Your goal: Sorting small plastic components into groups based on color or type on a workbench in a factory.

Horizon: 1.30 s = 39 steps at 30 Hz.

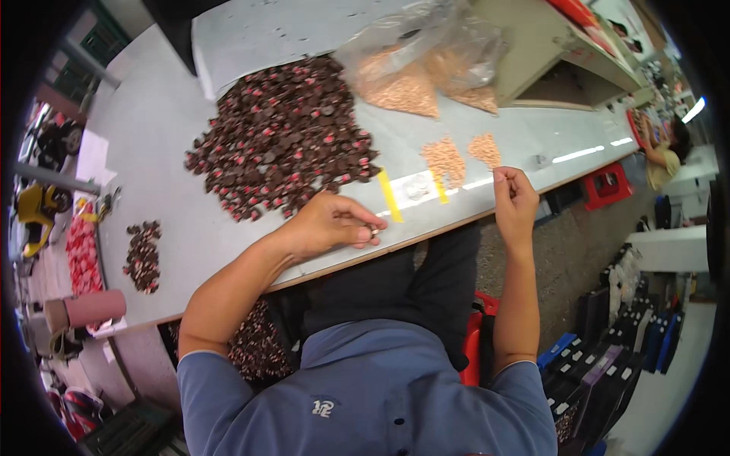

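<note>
My left hand (332, 225) is closed near the table's front edge, thumb and fingers pinching a small piece with dark and light parts (374, 230). Behind it spreads a large heap of small dark brown round pieces with pink-red spots (285, 137). My right hand (515, 199) pinches with thumb and forefinger at the front edge, to the right; whatever is between the fingertips is too small to make out. Just beyond those fingertips lies a small pile of peach-coloured bits (484, 150). A second peach pile (444, 162) sits left of it.
Yellow tape strips (390, 196) mark the grey tabletop (171, 91), with a small whitish cluster (417, 186) between them. Clear bags of peach bits (399, 83) stand behind, beside a beige box (559, 68). A smaller dark pile (143, 257) and a pink cylinder (95, 308) are at left.
</note>
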Available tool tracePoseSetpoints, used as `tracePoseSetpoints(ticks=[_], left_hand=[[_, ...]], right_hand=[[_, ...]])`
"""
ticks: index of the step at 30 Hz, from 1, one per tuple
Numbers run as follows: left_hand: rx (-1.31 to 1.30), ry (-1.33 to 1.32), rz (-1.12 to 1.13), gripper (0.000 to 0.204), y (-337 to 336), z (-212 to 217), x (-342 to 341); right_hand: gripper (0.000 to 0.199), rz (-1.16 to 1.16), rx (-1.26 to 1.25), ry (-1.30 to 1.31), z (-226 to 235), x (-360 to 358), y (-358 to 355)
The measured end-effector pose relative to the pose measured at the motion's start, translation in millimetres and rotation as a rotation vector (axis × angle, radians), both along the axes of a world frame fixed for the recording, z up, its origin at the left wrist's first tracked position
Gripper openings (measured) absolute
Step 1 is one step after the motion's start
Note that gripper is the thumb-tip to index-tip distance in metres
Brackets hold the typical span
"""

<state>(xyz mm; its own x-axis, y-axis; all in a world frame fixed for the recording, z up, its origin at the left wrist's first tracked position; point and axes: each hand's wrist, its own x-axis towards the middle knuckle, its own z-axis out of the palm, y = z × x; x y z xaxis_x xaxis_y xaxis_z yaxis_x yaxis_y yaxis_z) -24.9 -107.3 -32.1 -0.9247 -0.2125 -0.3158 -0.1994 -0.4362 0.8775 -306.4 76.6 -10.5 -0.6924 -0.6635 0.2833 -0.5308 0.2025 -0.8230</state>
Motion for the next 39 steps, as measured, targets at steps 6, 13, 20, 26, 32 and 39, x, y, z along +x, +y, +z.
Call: tracePoseSetpoints(ticks=[6,13,20,26,32,39], left_hand=[[0.007,-0.043,0.017,0.025,-1.6,12.7,9.2],[0.029,-0.039,0.011,0.024,0.2,7.3,0.9],[-0.02,-0.061,0.014,0.027,-5.4,11.9,13.4],[-0.095,0.095,-0.055,0.027,0.9,3.0,-0.9],[-0.004,0.143,-0.02,0.023,13.9,-5.7,6.3],[0.044,0.156,-0.004,0.02,10.2,-5.2,2.6]], right_hand=[[0.008,-0.11,0.24,0.308,-15.9,-26.0,1.1],[0.011,-0.077,0.415,0.504,-15.0,-34.0,-6.5],[0.013,-0.06,0.456,0.408,-13.3,-26.8,-24.5],[0.023,-0.035,0.457,0.353,-34.7,-70.9,-0.8],[0.008,0.264,0.076,0.101,-23.6,11.5,-9.1],[0.01,0.558,0.087,-0.157,-2.3,121.3,-34.9]])
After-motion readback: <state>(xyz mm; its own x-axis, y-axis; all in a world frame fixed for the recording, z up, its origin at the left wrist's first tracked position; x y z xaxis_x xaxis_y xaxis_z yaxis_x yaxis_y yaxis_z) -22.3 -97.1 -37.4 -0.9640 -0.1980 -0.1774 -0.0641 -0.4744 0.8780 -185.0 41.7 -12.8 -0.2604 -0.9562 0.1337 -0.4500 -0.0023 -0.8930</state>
